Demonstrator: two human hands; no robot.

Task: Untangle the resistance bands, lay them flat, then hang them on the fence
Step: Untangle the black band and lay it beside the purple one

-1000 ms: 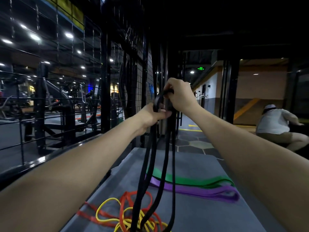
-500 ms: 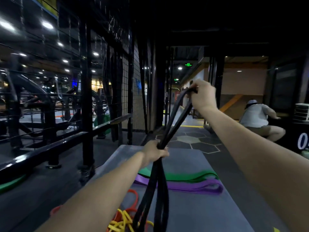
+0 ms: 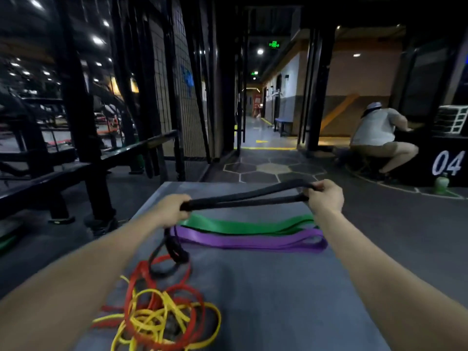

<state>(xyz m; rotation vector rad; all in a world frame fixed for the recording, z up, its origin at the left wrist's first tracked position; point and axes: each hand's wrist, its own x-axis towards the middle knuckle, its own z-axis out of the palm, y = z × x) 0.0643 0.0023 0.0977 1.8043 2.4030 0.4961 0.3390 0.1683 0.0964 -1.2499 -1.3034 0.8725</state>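
Head view: green band (image 3: 249, 224) and purple band (image 3: 249, 240) flat on table (image 3: 278, 300); both hands, left hand (image 3: 169, 207) and right hand (image 3: 325, 196), gripping black band (image 3: 243, 198); red-yellow tangle (image 3: 162, 312) left, nothing hung.

body: two forearms, bare to the frame edge — no sleeves seen | left hand (image 3: 170, 208): no ring, no glove | right hand (image 3: 325, 196): bare — wrist without watch or band

Matt rubbery black band (image 3: 243, 197), smooth green band (image 3: 243, 225) — grey matt mat (image 3: 278, 287), glossy black metal rail (image 3: 76, 171)
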